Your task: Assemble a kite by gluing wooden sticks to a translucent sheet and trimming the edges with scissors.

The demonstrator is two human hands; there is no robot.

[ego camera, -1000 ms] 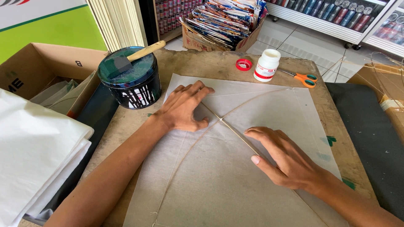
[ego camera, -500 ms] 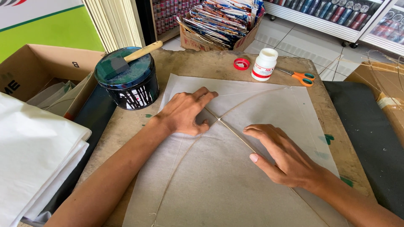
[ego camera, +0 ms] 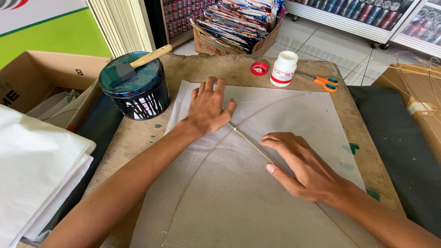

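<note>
I note a pale tiled floor (ego camera: 321, 41) at upper centre, glass-fronted display racks (ego camera: 367, 14) upper right, a green-and-white wall panel (ego camera: 50, 32) upper left. Daylight, even.

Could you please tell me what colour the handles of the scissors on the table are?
The scissors have orange handles, seen best in the head view, beside the white bottle.

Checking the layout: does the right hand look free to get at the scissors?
Probably yes. The right hand lies flat on the paper, holding nothing, and only bare paper and tabletop lie between it and the scissors.
</note>
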